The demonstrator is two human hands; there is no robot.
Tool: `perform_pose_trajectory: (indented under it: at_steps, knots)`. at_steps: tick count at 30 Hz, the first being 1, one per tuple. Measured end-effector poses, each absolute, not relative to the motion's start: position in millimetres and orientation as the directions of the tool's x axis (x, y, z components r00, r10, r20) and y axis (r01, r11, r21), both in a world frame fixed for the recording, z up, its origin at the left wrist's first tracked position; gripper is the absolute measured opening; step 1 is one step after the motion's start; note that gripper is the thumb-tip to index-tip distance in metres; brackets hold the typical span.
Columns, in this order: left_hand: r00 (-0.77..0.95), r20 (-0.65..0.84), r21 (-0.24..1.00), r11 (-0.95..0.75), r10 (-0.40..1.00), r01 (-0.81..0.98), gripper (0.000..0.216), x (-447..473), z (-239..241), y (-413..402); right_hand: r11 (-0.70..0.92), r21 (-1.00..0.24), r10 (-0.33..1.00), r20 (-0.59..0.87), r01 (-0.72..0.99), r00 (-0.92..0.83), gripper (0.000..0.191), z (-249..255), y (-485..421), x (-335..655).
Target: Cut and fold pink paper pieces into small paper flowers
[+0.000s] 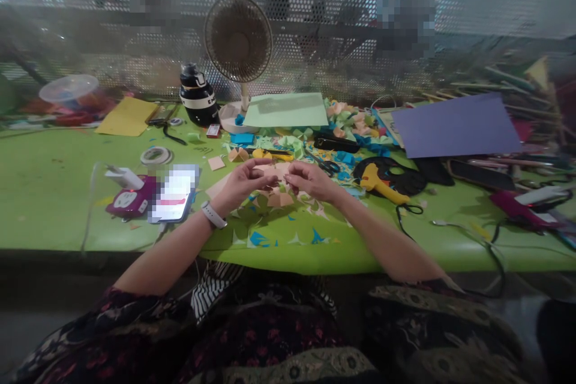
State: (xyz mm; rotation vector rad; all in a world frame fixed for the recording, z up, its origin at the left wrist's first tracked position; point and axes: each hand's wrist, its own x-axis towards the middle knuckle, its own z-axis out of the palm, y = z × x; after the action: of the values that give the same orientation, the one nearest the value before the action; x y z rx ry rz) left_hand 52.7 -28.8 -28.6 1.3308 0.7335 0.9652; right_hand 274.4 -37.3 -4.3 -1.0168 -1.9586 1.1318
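Both my hands meet over the middle of the green table. My left hand, with a white watch on the wrist, pinches a small peach paper piece. My right hand pinches the same piece from the other side. Folded peach paper shapes lie just under the hands, among blue and white paper scraps near the table's front edge.
A phone and a charger on a magenta power strip lie at left. Behind the hands are tape rolls, scissors, a yellow glue gun, a fan, a black bottle and green, purple and yellow sheets.
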Motion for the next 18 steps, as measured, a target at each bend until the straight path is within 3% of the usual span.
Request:
perform_pose_trajectory:
  at_steps: [18]
  knots:
    - [0.449,0.098,0.991,-0.044,0.888,-0.129,0.059,52.9,-30.2,-27.0,0.162,-0.945,0.785,-0.05,0.283,-0.617,0.016,2.6,-32.9,283.5]
